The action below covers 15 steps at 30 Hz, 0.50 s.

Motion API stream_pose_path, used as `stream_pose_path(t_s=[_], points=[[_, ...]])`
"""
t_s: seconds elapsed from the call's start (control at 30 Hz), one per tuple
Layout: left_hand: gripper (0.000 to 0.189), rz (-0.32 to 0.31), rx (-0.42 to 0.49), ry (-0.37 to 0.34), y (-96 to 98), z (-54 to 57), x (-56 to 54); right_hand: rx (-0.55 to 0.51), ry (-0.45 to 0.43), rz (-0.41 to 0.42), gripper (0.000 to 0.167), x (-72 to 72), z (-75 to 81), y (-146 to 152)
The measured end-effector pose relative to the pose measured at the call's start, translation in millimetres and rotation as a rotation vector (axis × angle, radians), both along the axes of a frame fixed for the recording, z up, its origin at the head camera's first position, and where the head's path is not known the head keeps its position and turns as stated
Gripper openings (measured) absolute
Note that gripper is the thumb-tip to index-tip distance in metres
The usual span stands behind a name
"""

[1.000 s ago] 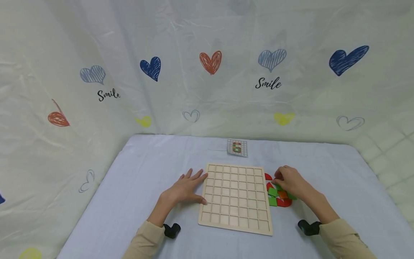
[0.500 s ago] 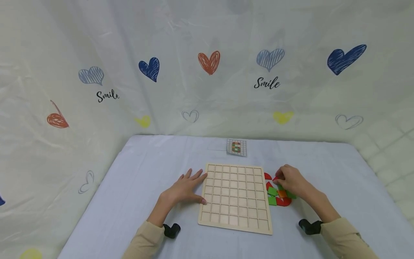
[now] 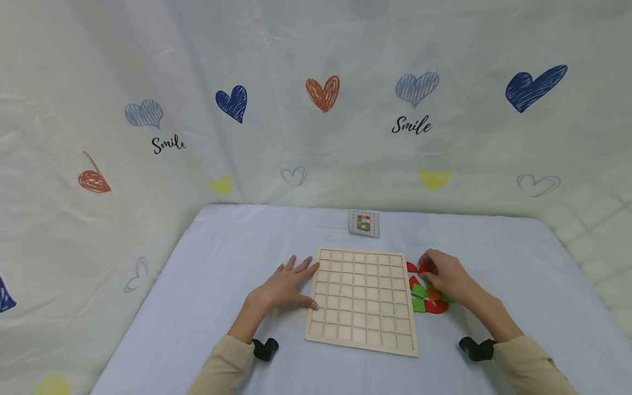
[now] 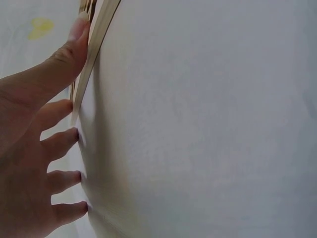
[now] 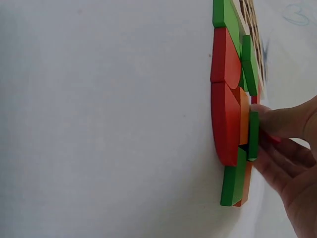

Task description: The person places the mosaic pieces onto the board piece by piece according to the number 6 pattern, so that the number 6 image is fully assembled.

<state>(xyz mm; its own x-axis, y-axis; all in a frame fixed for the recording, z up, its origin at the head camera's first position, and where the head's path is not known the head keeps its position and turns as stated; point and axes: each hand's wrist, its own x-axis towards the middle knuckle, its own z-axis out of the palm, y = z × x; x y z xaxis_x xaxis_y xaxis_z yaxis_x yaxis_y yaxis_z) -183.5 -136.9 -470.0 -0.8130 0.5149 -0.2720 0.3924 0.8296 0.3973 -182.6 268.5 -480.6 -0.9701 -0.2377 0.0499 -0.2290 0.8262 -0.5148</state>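
Observation:
A pale wooden board (image 3: 362,299) with a grid of square recesses lies on the table. At its left edge my left hand (image 3: 281,288) rests with fingers spread, thumb and fingertips touching the rim. In the left wrist view the thumb (image 4: 78,37) lies against the board's side. Right of the board, my right hand (image 3: 444,272) pinches a red block (image 5: 270,138), mostly hidden by the fingers. Below that hand is a pile of flat blocks: green blocks (image 3: 418,291), an orange block (image 3: 433,295) and a red rounded block (image 3: 436,307), some overlapping.
A small card (image 3: 364,224) printed with a grid and a coloured figure lies behind the board. The white-covered table (image 3: 222,247) meets a pale curtain (image 3: 266,137) with hearts and "Smile" on it. Black wrist cameras (image 3: 265,349) sit at both cuffs.
The red block has come into view at my right fingertips, over the pile's far side. My left hand stays at the board's edge. The head view has shifted slightly.

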Motion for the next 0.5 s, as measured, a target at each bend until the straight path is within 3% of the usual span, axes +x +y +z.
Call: stream_pose_path(t_s=[0.23,0.5], points=[[0.102,0.008,-0.023,-0.006,2.4,2.4,-1.2,-0.036,0.119,0.027,0.017,0.7,-1.0,3.0],[0.101,0.014,-0.018,-0.023,1.8,0.3,-2.0,-0.099,0.115,0.039,0.013,3.7,7.1,0.7]])
